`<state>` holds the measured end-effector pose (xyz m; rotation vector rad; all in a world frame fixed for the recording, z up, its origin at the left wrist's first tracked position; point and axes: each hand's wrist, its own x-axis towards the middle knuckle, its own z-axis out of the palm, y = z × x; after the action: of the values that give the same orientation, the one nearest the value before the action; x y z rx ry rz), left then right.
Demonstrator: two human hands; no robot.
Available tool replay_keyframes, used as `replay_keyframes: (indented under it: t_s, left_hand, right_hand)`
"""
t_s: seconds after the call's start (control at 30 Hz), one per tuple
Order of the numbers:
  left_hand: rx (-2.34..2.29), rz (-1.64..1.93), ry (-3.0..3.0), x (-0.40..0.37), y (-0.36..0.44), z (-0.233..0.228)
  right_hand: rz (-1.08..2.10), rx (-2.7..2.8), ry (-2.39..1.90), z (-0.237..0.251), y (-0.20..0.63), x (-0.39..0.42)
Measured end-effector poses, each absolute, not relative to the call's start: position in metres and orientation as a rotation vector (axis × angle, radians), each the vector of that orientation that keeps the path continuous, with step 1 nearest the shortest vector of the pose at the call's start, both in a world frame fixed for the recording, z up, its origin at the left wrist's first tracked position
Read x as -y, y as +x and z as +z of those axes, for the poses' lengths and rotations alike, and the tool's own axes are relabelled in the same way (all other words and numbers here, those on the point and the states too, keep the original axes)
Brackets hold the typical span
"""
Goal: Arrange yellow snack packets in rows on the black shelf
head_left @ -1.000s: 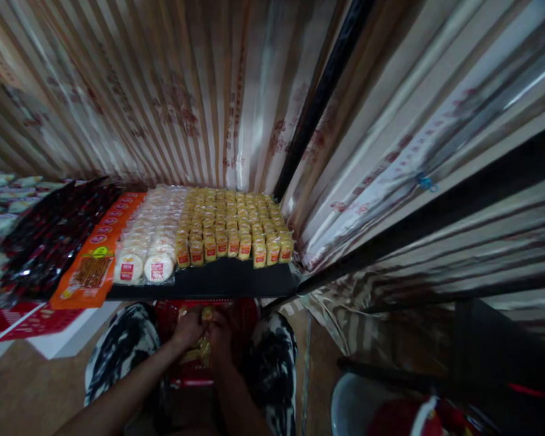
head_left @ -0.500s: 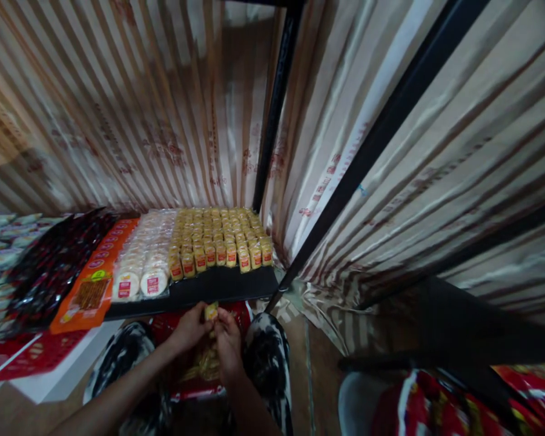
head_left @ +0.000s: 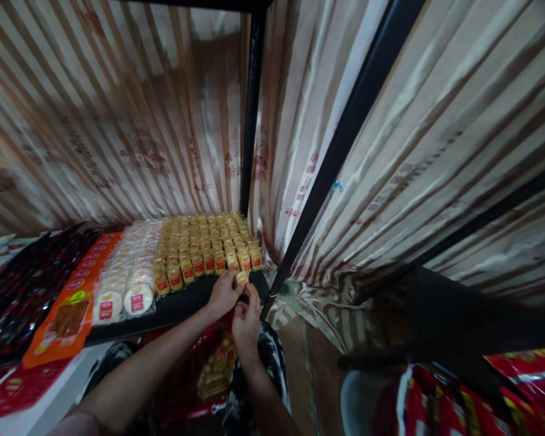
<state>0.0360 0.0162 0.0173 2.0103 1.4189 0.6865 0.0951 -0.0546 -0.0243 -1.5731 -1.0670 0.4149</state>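
Observation:
A small yellow wrapped snack (head_left: 242,278) is pinched between the fingertips of my left hand (head_left: 224,295) and my right hand (head_left: 246,315). Both hands are closed, just over the front edge of the black shelf (head_left: 181,309). Right behind them stand rows of yellow wrapped snacks (head_left: 204,245) with red labels, packed upright side by side. Below my forearms, between my knees, lies a red bag (head_left: 186,369) with a picture of yellow snacks on it.
Left of the yellow rows are round white wrapped crackers (head_left: 138,298), an orange packet (head_left: 68,315) and dark shiny packs (head_left: 27,284). A slanting black post (head_left: 318,200) stands at right before striped curtains (head_left: 390,181). Red packages (head_left: 440,399) lie lower right.
Both hands have moved forward and to the right, from above the red bag up to the shelf's front edge, with the small snack between them. The view has shifted slightly.

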Motion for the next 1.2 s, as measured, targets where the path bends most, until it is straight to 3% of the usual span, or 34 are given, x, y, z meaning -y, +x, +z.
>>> replay_keyframes:
  t_s: [0.5, 0.97, 1.2]
  left_hand:
    - [-1.396, 0.706, 2.063, -0.042, 0.101, 0.022]
    - [-1.372, 0.809, 2.052, -0.052, 0.104, -0.003]
    - [-1.292, 0.939, 2.137, -0.047, 0.093, -0.006]
  right_hand:
    - [0.46, 0.936, -1.565, -0.046, 0.134, 0.018]
    - [0.463, 1.011, -1.593, -0.056, 0.137, 0.009]
    - [0.289, 1.15, -1.591, -0.066, 0.138, 0.006]
